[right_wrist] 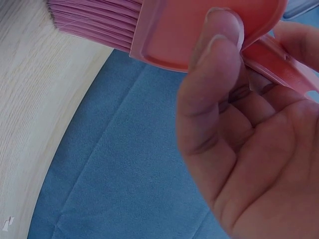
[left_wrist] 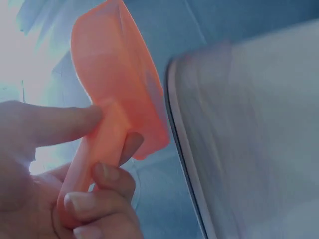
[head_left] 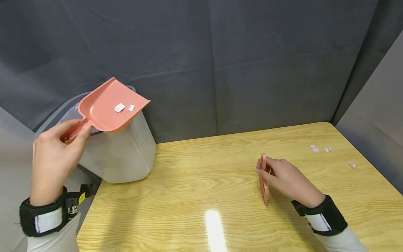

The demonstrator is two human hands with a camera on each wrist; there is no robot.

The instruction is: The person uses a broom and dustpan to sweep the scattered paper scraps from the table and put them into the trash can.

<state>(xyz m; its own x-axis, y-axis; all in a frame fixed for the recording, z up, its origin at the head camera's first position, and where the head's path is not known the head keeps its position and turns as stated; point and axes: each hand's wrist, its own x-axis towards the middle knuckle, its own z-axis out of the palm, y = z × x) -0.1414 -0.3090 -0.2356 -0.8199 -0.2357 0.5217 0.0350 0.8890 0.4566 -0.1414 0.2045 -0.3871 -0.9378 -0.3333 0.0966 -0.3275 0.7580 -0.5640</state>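
My left hand [head_left: 56, 154] grips the handle of a coral-pink dustpan [head_left: 108, 94], thumb laid along it. Raised at the left, the pan overlaps the bin's mouth in the head view. Small white paper scraps [head_left: 119, 107] lie on its flat floor. In the left wrist view, the dustpan [left_wrist: 107, 64] appears close beside the bin's rim. My right hand [head_left: 289, 178] holds a matching hand brush [head_left: 266, 194] on edge over the table's middle right. The right wrist view shows its pink bristles [right_wrist: 94, 20], with fingertips pressed on the brush's body [right_wrist: 172, 30].
A whitish ribbed bin [head_left: 119, 164] with a plastic liner [head_left: 70, 113] stands at the table's left edge. Several paper scraps [head_left: 315, 150] lie at the far right of the wooden table [head_left: 195, 175]. A dark grey curtain [head_left: 252, 70] hangs behind.
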